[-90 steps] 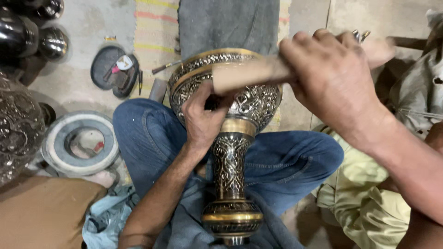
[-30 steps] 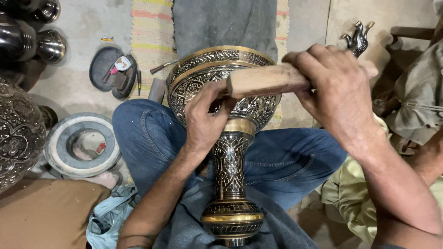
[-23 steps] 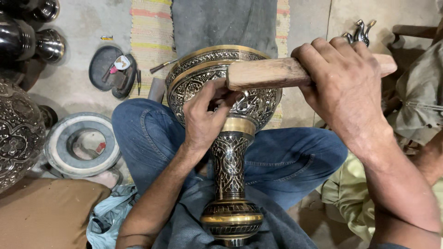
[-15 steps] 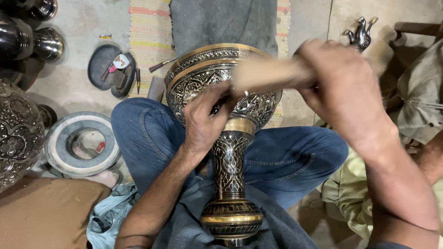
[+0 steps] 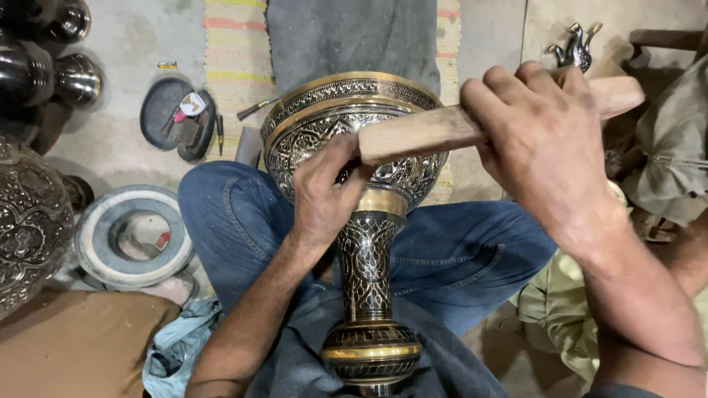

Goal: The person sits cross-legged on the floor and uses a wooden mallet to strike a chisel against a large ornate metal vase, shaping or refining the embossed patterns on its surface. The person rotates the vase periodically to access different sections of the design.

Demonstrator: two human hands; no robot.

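Between the knees: engraved brass vase (image 5: pixel 366 221), lying across the lap.
Left hand (image 5: pixel 324 195): fingers curled against the vase's bowl.
Right hand (image 5: pixel 542 140): closed around wooden mallet (image 5: pixel 428 131), its end just above the left fingers.
Floor, left: grey ring (image 5: pixel 133 236); dark round tin (image 5: pixel 177 118) holding a small white-and-red packet.

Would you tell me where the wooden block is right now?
In the head view, the wooden block lies across the engraved brass vase, gripped by the right hand.

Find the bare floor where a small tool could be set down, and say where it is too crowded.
Bare floor lies between the round black tray and the dark metal pots, and by the small metal bird. Crowded: the lap, filled by the engraved brass vase, and around the grey ring.
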